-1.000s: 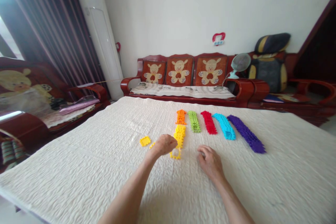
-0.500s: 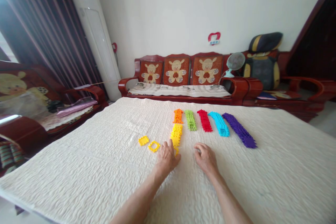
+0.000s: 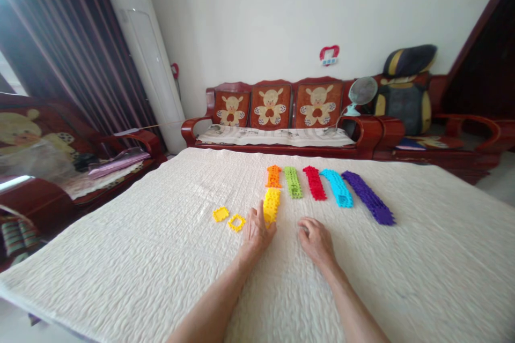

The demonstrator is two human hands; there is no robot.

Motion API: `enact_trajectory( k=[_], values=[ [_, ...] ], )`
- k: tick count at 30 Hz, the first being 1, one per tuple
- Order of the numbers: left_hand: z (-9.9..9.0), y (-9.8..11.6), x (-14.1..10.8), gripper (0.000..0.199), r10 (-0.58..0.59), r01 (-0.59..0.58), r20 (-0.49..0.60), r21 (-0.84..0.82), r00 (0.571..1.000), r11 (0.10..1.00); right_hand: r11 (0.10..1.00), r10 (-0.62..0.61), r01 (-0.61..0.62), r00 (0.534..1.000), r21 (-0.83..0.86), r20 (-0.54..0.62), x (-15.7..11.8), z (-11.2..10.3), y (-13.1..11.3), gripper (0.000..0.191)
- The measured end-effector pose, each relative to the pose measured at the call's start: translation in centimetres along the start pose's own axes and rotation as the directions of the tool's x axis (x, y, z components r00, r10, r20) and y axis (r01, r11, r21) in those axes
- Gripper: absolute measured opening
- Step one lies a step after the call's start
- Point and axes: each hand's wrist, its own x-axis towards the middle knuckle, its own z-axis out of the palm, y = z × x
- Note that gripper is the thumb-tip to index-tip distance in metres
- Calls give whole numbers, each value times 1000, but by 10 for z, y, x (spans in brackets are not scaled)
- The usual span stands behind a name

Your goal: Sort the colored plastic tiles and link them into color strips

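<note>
My left hand (image 3: 257,229) is at the near end of a row of yellow interlocking tiles (image 3: 272,204), its thumb and fingers around the nearest tile, which they partly hide. To its left, a solid yellow tile (image 3: 221,214) and a yellow frame-shaped tile (image 3: 236,223) lie loose. My right hand (image 3: 316,239) rests on the cloth with loosely curled fingers, a gap between thumb and forefinger, and nothing visible in it. Beyond the hands lie rows of orange (image 3: 274,177), green (image 3: 293,183), red (image 3: 315,183), light blue (image 3: 338,188) and purple tiles (image 3: 368,198).
A cream quilted cloth (image 3: 161,236) covers the table. Past its far edge stands a wooden sofa (image 3: 273,148) with bear-pattern cushions. A small fan (image 3: 362,91) and a massage cushion (image 3: 403,102) are at the back right, a wooden armchair (image 3: 36,193) at left.
The nearest yellow tile and my left hand have shifted slightly up, so the tile now sits against the yellow row. My right hand stays in place.
</note>
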Motion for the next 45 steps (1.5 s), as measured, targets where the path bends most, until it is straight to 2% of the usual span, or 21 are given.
enact_trajectory(
  k=[6, 13, 17, 20, 24, 27, 31, 33, 37, 39, 42, 45],
  values=[
    [2, -1, 2, 70, 1, 0, -37, 12, 999, 1000, 1000, -19, 19, 1000, -8, -3, 1, -1, 0, 24],
    [-1, 2, 0, 72, -33, 33, -16, -7, 999, 999, 1000, -16, 16, 1000, -9, 2, 1, -3, -3, 25],
    [-18, -11, 7, 54, -55, 55, 9, 7, 998, 998, 1000, -22, 22, 1000, -2, 1, 1, -4, -3, 25],
    [-37, -34, 14, 36, -110, 104, 72, 71, 991, 992, 1000, -20, 20, 1000, -8, 1, 2, -4, -3, 25],
    [-54, -55, 16, 27, -163, 120, 222, 194, 961, 974, 1000, -27, 27, 1000, -13, -6, 2, -4, -3, 25],
    [-55, -55, 14, 25, -129, 60, 297, 232, 946, 971, 1000, -26, 26, 1000, -15, -10, 1, -3, -3, 25],
    [-51, -49, 14, 28, -94, 27, 306, 214, 947, 977, 1000, -28, 28, 1000, -7, -11, 1, -3, -2, 25],
    [-50, -49, 17, 31, -105, 59, 274, 172, 956, 983, 1000, -25, 25, 1000, -11, -9, 1, -3, -2, 25],
    [-49, -52, 20, 37, -104, 117, 161, -73, 982, 991, 1000, -15, 15, 1000, -19, -2, 1, -5, -5, 25],
    [-45, -49, 19, 38, -42, 82, 200, -200, 979, 976, 1000, -12, 12, 1000, -20, 0, 1, -5, -5, 25],
    [-37, -43, 14, 37, 117, -10, 274, -363, 955, 932, 1000, -9, 9, 1000, -21, 4, 1, -6, -5, 25],
    [-33, -42, 12, 31, 193, -113, 200, -355, 961, 928, 1000, -6, 6, 1000, -21, 7, 1, -6, -5, 25]
  ],
)
